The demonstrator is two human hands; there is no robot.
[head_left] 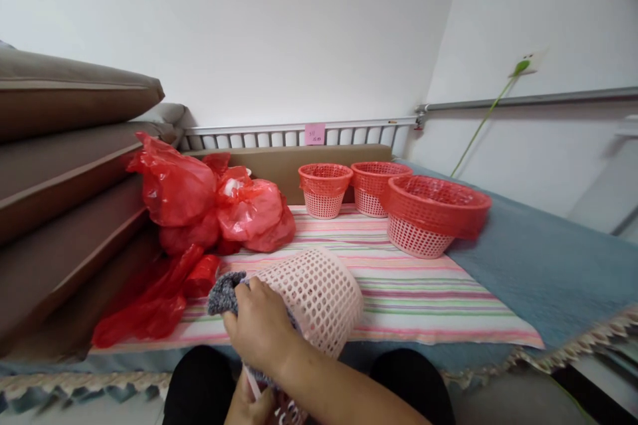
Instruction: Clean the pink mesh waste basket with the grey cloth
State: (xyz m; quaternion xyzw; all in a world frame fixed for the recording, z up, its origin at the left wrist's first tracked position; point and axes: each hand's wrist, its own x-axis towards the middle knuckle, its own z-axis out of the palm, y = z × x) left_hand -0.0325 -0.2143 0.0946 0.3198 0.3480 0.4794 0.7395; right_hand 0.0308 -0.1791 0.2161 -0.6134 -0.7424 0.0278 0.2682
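Observation:
A pale pink mesh basket (pixel 321 292) lies tipped on its side over my lap, at the near edge of a striped cloth (pixel 409 285). My right hand (pixel 259 332) presses a grey cloth (pixel 222 292) against the basket's side. My left hand (pixel 249 406) is low in the view under the basket, gripping its rim; only part of that hand shows.
Three pink mesh baskets lined with red bags stand at the back: a small one (pixel 325 189), another (pixel 379 186), and a wide one (pixel 436 212). Filled red plastic bags (pixel 214 206) are heaped at left, beside stacked brown cushions (pixel 60 166). A blue blanket (pixel 538 265) covers the right.

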